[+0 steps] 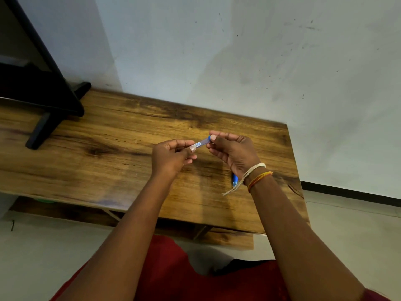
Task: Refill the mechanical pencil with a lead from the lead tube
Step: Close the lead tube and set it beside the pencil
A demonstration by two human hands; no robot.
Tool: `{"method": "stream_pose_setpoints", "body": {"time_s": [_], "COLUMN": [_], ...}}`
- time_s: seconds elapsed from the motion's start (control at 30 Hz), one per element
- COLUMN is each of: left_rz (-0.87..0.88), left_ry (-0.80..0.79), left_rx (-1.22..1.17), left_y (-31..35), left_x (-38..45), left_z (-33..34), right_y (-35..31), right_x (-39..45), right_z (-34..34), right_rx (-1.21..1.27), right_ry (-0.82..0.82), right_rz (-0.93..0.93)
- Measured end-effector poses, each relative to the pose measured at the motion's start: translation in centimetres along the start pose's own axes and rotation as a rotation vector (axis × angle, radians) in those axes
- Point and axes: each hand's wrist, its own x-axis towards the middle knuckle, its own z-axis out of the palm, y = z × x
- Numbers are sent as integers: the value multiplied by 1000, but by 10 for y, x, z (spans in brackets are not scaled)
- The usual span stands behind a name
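A small clear lead tube [200, 144] with a white label and a blue cap is held above the wooden table [108, 148]. My left hand [171, 157] grips the tube's clear lower end. My right hand [233, 151] pinches the blue cap end between thumb and forefinger. A blue mechanical pencil [235, 180] lies on the table under my right wrist, and only a short piece of it shows. Threads are tied around my right wrist.
A black monitor with its stand [43, 124] occupies the table's left back part. A pale wall rises behind the table. The table's right edge [295, 170] is close to my right hand, with floor beyond.
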Motion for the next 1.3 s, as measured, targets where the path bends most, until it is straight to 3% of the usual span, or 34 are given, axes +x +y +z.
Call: {"method": "stream_pose_setpoints", "body": {"time_s": [0.67,1.0,1.3], "left_rz": [28,-70,-232], "left_ry": [-5,84,-70], "left_rx": [11,-51,215], "left_y": [4,-3,-5], "left_x": [-2,-1,-4], "left_z": [0,8,29], "right_y": [-2,4,2], "right_x": [-1,-2,3], "right_z": [-6,4,-8], "right_rx": [-194,-214,-354], "right_ry": [8,92,199], "right_rz": [-32,-31,-91]}}
